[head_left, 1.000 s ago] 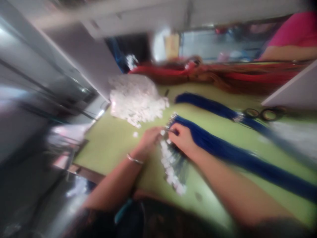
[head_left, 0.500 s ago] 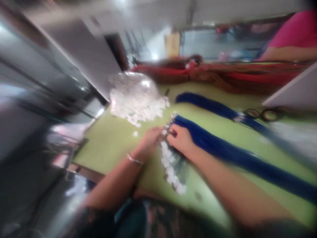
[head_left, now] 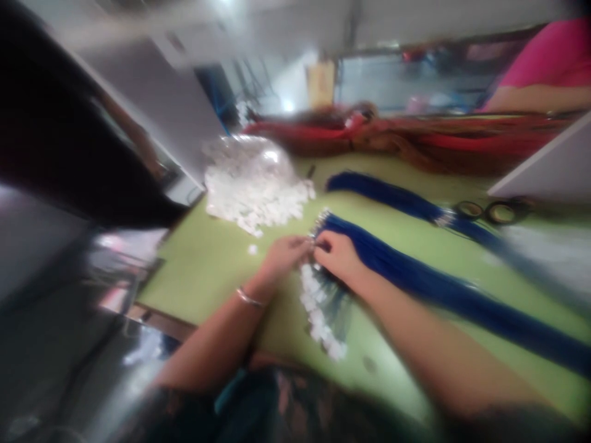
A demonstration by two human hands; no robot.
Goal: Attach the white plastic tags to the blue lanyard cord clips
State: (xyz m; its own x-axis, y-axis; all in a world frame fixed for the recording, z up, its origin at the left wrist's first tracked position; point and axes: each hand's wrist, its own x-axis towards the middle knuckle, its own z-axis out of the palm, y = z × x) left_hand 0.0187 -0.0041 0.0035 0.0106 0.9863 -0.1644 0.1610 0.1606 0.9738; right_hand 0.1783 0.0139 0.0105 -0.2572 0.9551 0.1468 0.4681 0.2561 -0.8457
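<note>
My left hand (head_left: 282,257), with a bracelet at its wrist, is closed in a pinch over the green table. The small white connector that showed at its fingertips is now mostly covered. Against those fingertips, my right hand (head_left: 341,253) pinches the end of a wire, blurred and partly hidden by the fingers. Beside and under the right hand lies a long bundle of blue wires (head_left: 415,289), its tipped ends near my fingers. Just below both hands, a row of white connectors (head_left: 316,314) on wires fans out on the table.
A clear plastic bag (head_left: 258,154) spills a pile of white connectors (head_left: 263,206) at the back left, with one loose connector (head_left: 252,249) nearer. Behind are a second blue wire bundle (head_left: 383,192), black tape rolls (head_left: 502,213) and red-brown wires (head_left: 438,141). A person's pink sleeve (head_left: 549,58) shows beyond.
My left fingertips have closed in to meet the right ones, covering the white connector visible there before. A large dark blurred shape has entered at the upper left.
</note>
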